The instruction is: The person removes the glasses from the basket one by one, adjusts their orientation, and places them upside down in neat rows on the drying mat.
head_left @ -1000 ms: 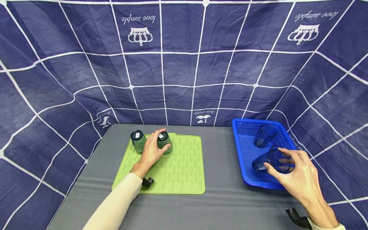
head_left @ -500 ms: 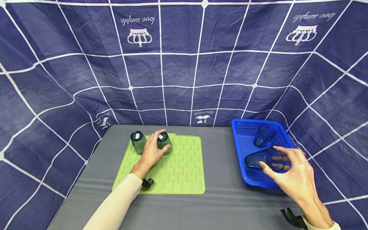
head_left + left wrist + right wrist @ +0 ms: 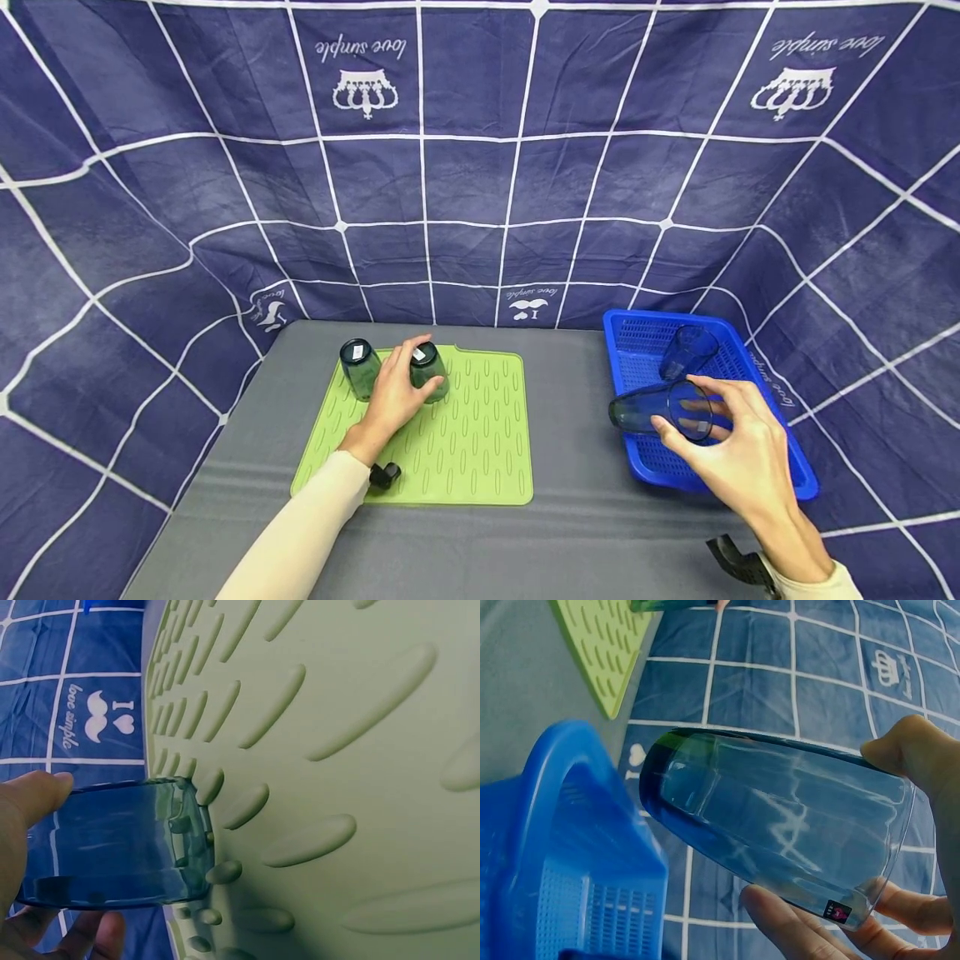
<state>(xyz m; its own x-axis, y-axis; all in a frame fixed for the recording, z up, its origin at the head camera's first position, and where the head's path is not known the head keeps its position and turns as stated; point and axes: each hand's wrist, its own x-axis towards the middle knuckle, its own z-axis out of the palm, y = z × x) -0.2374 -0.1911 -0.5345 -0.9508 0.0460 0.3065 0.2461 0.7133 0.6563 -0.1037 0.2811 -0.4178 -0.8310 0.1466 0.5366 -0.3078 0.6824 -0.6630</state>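
The blue cup (image 3: 660,410) lies sideways over the blue basket's (image 3: 795,475) edge, gripped by the right hand (image 3: 738,454). The left hand (image 3: 393,396) grips an upturned green cup (image 3: 427,371) on the green mat (image 3: 472,442).

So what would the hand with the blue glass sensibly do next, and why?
Probably carry the blue glass leftward to the green mat and turn it mouth-down: the right hand holds it sideways above the blue basket, and two glasses already stand inverted there.
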